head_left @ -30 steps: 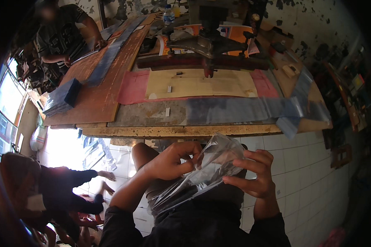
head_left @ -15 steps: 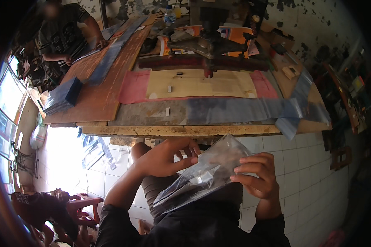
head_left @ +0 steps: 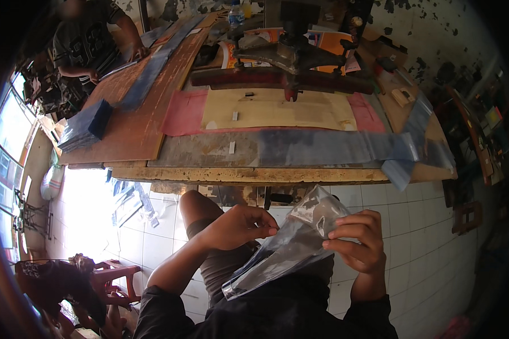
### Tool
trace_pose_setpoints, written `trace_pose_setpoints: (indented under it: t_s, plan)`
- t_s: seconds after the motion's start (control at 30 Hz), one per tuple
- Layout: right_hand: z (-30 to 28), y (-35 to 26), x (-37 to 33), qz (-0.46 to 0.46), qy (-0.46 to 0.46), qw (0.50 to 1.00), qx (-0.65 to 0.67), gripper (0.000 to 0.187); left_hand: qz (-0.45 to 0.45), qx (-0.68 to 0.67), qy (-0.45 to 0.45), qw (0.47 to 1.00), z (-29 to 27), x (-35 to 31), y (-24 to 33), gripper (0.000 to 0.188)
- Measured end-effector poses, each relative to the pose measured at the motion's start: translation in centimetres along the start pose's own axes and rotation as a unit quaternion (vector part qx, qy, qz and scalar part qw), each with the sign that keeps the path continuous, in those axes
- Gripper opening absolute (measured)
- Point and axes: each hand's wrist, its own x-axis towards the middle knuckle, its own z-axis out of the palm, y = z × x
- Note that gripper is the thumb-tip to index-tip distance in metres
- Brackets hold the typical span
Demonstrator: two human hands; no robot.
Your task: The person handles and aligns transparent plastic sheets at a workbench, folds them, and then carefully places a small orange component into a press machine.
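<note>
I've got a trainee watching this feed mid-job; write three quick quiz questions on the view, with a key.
1. Which holds the right edge of the clear plastic: (a) left hand, (b) right hand, (c) neither?
2. True or false: pink sheeting shows at both ends of the yellow sheet.
3. Fill in: the blue stack lies to the ____ of the yellow sheet.

Key: 1. b; 2. true; 3. left.
</note>
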Motion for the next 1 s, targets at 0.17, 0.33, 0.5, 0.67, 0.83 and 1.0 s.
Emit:
trace_pose_setpoints:
  t_s: [0.17, 0.33, 0.5, 0.67, 0.83, 1.0]
  plan:
    - [-0.6, 0.1, -0.5, 0.004, -0.035, 0.999, 0.003, 0.028, 0.144, 0.103, 0.073, 0.981, 0.7, 0.5, -0.8, 0.017]
    - [-0.3, 0.0, -0.7, 0.023, -0.046, 0.999, -0.006, 0.024, 0.159, 0.272, 0.166, 0.935, 1.3, 0.7, 0.6, 0.024]
    - [-0.1, 0.8, -1.0, 0.048, 0.010, 0.996, -0.072, 0.018, 0.092, 0.203, 0.135, 0.965, 0.2, 0.0, 2.5, 0.040]
    - [-0.7, 1.2, -1.7, 0.057, 0.063, 0.990, -0.112, 0.017, 0.023, 0.162, 0.009, 0.987, -2.1, -1.9, -2.0, 0.058]
    - [-0.5, 1.4, -2.0, 0.066, 0.096, 0.983, -0.143, 0.017, 0.014, 0.078, 0.008, 0.997, -1.3, -2.2, -4.0, 0.053]
    - [-0.8, 1.1, -2.9, 0.059, 0.105, 0.975, -0.186, 0.019, -0.088, -0.043, 0.064, 0.993, -1.2, -3.1, -5.5, 0.050]
